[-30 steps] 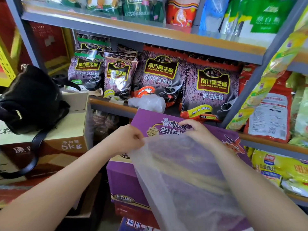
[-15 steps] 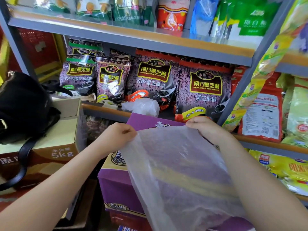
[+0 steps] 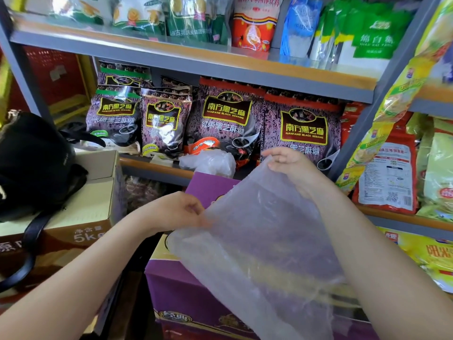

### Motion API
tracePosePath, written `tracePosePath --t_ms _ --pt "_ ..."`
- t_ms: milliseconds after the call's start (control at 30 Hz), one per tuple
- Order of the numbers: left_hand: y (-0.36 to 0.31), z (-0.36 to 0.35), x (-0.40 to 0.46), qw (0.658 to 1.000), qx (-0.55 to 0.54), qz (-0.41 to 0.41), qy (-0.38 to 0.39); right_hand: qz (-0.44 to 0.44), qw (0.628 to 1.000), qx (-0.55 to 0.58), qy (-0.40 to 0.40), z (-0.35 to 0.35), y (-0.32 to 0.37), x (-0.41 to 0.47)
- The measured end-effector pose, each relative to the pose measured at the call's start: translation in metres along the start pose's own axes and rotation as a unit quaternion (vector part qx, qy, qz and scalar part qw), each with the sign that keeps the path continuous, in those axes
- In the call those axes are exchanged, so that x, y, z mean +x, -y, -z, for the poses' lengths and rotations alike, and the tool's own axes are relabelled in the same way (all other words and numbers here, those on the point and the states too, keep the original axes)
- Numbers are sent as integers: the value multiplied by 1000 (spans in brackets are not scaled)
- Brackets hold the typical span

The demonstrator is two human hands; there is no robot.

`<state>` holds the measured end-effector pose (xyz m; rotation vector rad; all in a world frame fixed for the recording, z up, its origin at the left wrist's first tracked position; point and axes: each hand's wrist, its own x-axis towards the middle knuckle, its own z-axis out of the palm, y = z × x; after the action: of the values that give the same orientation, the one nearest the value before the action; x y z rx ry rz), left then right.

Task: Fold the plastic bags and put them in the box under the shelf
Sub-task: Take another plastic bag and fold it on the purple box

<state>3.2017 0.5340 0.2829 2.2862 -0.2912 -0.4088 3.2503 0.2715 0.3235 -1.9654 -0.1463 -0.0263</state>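
At frame centre we hold the clear plastic bag point(image 3: 257, 241) — left hand point(image 3: 171, 212) and right hand point(image 3: 289, 163) pinching its top corners — above the closed purple box point(image 3: 181, 295); the bag looks empty.

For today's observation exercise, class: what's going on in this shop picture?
A person stands at a stocked shelf, holding up a clear plastic bag with both hands. The right hand pinches its upper corner, the left hand grips the lower left corner, so the bag is spread flat above a purple box. It is not yet folded. Another crumpled bag lies on the shelf behind.
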Motion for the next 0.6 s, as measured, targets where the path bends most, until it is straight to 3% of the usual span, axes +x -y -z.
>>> tracePosePath --t_ms 133,300,367,500,600 --pt "-22 -9 14 996 -48 -44 -63 27 1000 2 11 -11 17 9" --pt "-24 -20 24 987 -86 -88 -101 -57 996 -66 24 -18 17 16" --pt "-18 -21 25 985 -109 -89 -97 -27 988 -147 24 -20 12 22" --pt "-11 -19 30 985 -92 -70 -130 122 955 -252 -98 -45 15 32" --pt "-6 -17 34 988 -47 -27 -147 91 946 -300 -85 -52 14 35"
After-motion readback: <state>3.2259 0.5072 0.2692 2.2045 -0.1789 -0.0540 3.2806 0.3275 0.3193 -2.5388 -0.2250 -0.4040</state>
